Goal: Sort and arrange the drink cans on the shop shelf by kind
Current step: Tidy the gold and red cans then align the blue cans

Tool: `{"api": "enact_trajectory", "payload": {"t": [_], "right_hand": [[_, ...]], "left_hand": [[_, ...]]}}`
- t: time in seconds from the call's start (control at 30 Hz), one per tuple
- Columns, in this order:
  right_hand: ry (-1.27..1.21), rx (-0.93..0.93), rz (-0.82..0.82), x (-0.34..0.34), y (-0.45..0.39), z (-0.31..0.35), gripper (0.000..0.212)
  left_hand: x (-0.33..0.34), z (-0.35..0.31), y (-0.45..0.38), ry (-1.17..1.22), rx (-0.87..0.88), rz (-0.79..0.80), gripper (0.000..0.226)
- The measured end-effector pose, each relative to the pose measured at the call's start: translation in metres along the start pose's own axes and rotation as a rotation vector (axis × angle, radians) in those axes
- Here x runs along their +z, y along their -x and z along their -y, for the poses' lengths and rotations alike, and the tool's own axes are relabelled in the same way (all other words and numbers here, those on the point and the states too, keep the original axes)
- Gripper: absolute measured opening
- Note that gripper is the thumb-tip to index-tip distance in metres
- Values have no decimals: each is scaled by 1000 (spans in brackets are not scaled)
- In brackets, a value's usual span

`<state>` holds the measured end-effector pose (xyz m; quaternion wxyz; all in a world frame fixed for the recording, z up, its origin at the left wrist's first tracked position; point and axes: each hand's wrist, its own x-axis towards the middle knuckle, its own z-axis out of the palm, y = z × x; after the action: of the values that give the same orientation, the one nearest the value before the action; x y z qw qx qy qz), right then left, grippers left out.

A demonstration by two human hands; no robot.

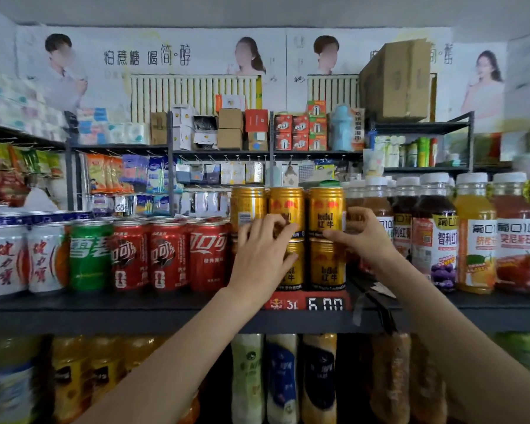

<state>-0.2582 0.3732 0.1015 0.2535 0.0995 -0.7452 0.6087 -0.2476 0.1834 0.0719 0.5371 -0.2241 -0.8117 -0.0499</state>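
- To your right on the can shelf: clear plastic juice bottles w/ white caps, orange, red and dark fills.
- Front edge of that shelf: red-and-black price tag reading 6.00.
- Below you: blurred row of tall bottles w/ green, blue and black labels.
- Upper rack: small brown cardboard boxes, red-and-green cartons, a pale blue flask.
- Top right: big brown cardboard carton.
- Top left: wrapped tissue packs.
- Back wall: white advert posters w/ people and dark lettering.
- Left: hanging snack bags.
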Motion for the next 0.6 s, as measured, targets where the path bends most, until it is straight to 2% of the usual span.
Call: {"api": "enact_trajectory", "payload": {"t": [0.07,0.13,0.33,0.4,0.47,0.53,0.6], "right_hand": [[-138,67,65,-3,3,1,62],[-148,57,93,1,6,3,49],[199,-100,-79,19,11,0,71],[188,-78,-44,16,12,0,73],[173,-68,-16,13,15,0,77],[253,-146,-128,13,19,0,82],[377,-291,-292,20,23,9,79]], "left_hand": [[5,1,0,-30,61,-19,40],[10,0,1,-58,105,-45,35],[14,0,1,-18,172,-43,34],[5,7,3,49,102,-62,37],[-4,16,6,138,-50,-88,41],[-13,27,5,247,-251,-108,49],[-19,36,0,334,-403,-51,63]]}}
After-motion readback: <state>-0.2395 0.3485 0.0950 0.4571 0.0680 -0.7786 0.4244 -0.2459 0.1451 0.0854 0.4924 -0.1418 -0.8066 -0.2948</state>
